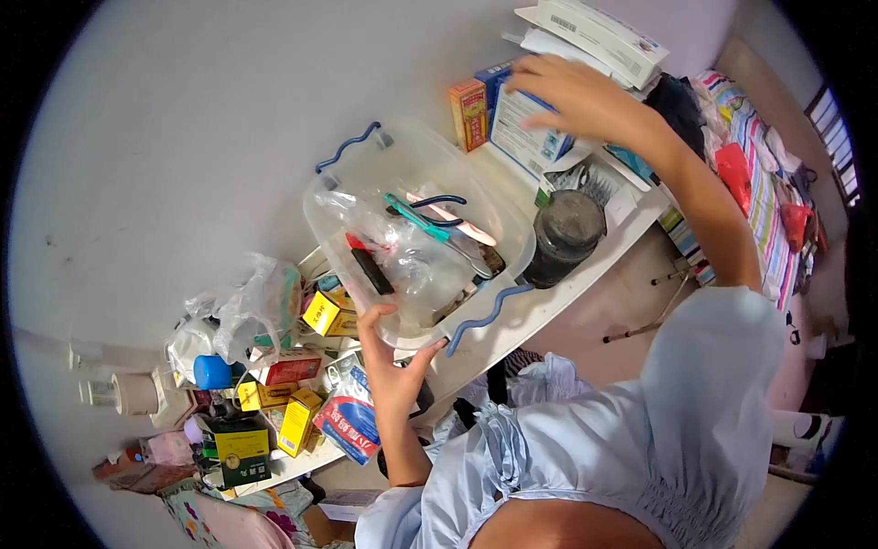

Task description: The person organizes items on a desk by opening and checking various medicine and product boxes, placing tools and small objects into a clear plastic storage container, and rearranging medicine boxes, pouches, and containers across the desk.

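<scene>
My left hand (395, 361) grips the near corner of a clear plastic storage box (320, 215), thumb apart from the fingers at its rim. Inside lie pliers with dark handles (441, 199), a teal-handled tool (416, 218), a pale pink-handled item (471, 231), a black and red item (369, 265) and crumpled clear plastic bags. Up at the right, my right hand (572, 96) is raised with its fingers stretched out, over a blue and white carton (526, 137). Nothing shows in its grasp; whether it touches the carton I cannot tell.
A small orange box (469, 114) stands beside the carton, with a long white box (599, 41) behind. A dark round jar (567, 229) sits right of the storage box. Yellow boxes (297, 421), a plastic bag (251, 302) and a blue-red packet (352, 416) crowd the left.
</scene>
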Motion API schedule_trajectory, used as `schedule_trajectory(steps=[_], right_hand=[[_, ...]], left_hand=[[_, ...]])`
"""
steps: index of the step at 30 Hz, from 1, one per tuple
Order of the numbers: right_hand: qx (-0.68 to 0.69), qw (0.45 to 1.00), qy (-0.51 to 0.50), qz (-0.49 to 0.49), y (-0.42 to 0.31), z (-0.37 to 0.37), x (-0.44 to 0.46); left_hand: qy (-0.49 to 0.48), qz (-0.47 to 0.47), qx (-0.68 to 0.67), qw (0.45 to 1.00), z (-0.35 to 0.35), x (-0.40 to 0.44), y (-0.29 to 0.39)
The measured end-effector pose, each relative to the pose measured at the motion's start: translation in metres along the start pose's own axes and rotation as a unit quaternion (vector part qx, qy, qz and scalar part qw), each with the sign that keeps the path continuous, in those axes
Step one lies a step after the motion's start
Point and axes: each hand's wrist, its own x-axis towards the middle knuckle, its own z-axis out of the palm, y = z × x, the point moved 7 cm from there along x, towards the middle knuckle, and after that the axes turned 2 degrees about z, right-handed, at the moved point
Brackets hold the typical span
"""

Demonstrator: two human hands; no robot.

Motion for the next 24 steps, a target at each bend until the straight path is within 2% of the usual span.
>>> schedule_trajectory(steps=[5,7,8,10,11,15,17,21,23,24], right_hand=[[-0.064,0.991,0.082,-0.078,0.025,0.083,0.074],[-0.052,0.998,-0.031,-0.036,0.031,0.108,0.084],[-0.050,0.997,-0.031,-0.046,0.029,0.113,0.087],[-0.018,1.000,0.012,0.010,0.031,0.109,0.087],[-0.022,0.995,0.083,-0.046,0.026,0.102,0.082],[0.069,0.996,0.012,-0.060,0.024,0.100,0.086],[0.079,0.997,-0.018,0.018,0.029,0.090,0.083],[0.153,0.987,-0.011,0.046,0.019,0.040,0.068],[0.187,0.979,0.054,0.057,0.020,0.005,0.059],[0.185,0.979,0.055,0.059,0.018,-0.012,0.054]], left_hand=[[-0.022,-0.017,0.049,0.998,-0.003,-0.002,-0.013],[-0.012,-0.004,0.051,0.999,-0.003,-0.003,-0.013],[-0.012,0.012,0.049,0.999,-0.004,-0.003,-0.012],[-0.009,0.002,0.050,0.999,-0.005,-0.005,-0.012],[-0.003,0.004,0.055,0.998,-0.006,-0.005,-0.008],[0.031,-0.001,0.073,0.997,-0.011,-0.014,-0.001],[0.043,-0.002,0.080,0.996,-0.015,-0.016,0.003],[0.054,0.023,0.147,0.987,-0.024,-0.025,0.009],[0.058,0.037,0.176,0.982,-0.026,-0.029,0.013],[0.074,0.044,0.170,0.982,-0.029,-0.032,0.016]])
